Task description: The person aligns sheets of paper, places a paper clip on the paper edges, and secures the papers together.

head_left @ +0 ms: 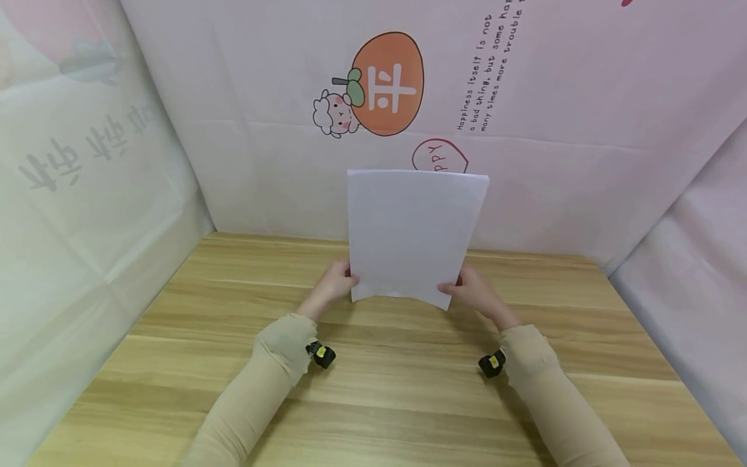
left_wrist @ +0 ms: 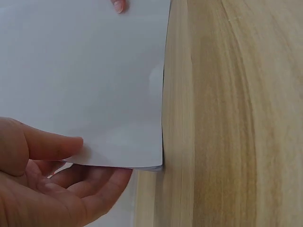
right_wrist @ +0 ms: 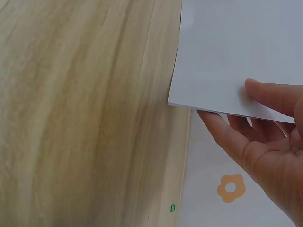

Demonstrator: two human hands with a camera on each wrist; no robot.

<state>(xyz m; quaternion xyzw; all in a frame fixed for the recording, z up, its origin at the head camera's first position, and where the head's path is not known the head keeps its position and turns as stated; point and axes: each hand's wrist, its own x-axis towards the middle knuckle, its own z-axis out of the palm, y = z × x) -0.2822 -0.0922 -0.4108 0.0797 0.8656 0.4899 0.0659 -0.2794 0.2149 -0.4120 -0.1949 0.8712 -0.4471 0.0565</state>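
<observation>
A stack of white paper point(head_left: 414, 233) stands upright near the back of the wooden table, its blank face turned toward me. My left hand point(head_left: 336, 280) grips its left edge low down, thumb on the near face and fingers behind. On the opposite edge my right hand point(head_left: 471, 288) holds it the same way. The bottom edge bows upward in the middle, close over the table. In the left wrist view the paper's corner point(left_wrist: 151, 158) shows several layered sheets. The right wrist view shows the thumb point(right_wrist: 267, 94) pressed on the front sheet.
The wooden table point(head_left: 397, 389) has a white printed cloth point(head_left: 280, 168) behind it and cloth walls at both sides. An orange fruit drawing point(head_left: 403, 52) and lettering decorate the back cloth. A small green mark point(right_wrist: 173, 207) lies near the table's edge. Each sleeve carries a black wrist camera point(head_left: 323, 355).
</observation>
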